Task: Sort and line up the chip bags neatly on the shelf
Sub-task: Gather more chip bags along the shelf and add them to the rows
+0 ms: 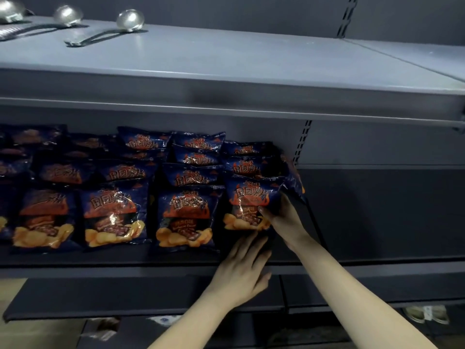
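Several dark blue chip bags with orange print stand in rows on the dark middle shelf (377, 258). The front bag of the rightmost row (251, 197) is gripped by my right hand (284, 220), thumb on its front and fingers behind its right edge. My left hand (244, 268) lies flat with straight fingers on the shelf just below that bag, fingertips at its bottom edge. Another bag (293, 177) leans tilted at the far right of the row, partly hidden.
The grey upper shelf (251, 71) overhangs the bags and carries three metal ladles (128, 21) at its back left. The dark shelf to the right of the bags is bare. A lower shelf (125, 298) and floor items lie below.
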`<state>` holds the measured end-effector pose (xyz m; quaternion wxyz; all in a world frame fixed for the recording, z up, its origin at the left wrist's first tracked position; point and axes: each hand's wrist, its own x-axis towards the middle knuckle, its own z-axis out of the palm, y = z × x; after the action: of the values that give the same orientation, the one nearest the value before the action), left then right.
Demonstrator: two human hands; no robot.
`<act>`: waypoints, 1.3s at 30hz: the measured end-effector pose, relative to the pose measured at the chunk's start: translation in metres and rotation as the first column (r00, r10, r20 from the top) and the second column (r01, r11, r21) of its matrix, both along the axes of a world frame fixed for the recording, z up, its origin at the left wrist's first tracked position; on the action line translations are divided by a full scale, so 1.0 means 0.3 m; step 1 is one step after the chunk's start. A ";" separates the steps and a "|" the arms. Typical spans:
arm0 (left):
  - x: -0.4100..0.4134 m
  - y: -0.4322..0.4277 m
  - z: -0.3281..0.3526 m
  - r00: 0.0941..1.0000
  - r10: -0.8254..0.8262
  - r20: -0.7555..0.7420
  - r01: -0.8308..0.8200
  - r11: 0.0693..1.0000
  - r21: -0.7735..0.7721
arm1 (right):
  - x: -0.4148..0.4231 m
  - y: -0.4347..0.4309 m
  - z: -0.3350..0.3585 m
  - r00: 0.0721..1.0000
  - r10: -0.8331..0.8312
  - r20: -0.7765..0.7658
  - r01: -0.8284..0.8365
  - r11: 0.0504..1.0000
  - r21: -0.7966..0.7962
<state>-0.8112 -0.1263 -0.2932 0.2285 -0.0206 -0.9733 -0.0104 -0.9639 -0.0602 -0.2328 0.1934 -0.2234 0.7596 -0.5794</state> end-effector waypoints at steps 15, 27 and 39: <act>0.002 0.000 0.004 1.000 -0.012 0.001 0.011 0.998 0.055 | 0.041 0.071 0.004 0.954 -0.206 -0.219 0.201 0.979 -0.047; -0.087 0.050 0.035 0.996 0.080 -0.050 -0.076 0.993 0.088 | -0.186 0.142 0.036 0.842 -0.029 -0.539 0.213 0.936 0.282; -0.105 0.065 0.013 0.983 0.179 -0.036 -0.180 0.983 -0.034 | -0.270 0.052 -0.042 0.861 0.012 -0.509 0.138 0.957 0.255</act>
<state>-0.8427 -0.1069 -0.2893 0.2440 0.0629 -0.9673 0.0289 -1.0451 -0.0445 -0.2455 -0.0015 -0.3120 0.8653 -0.3923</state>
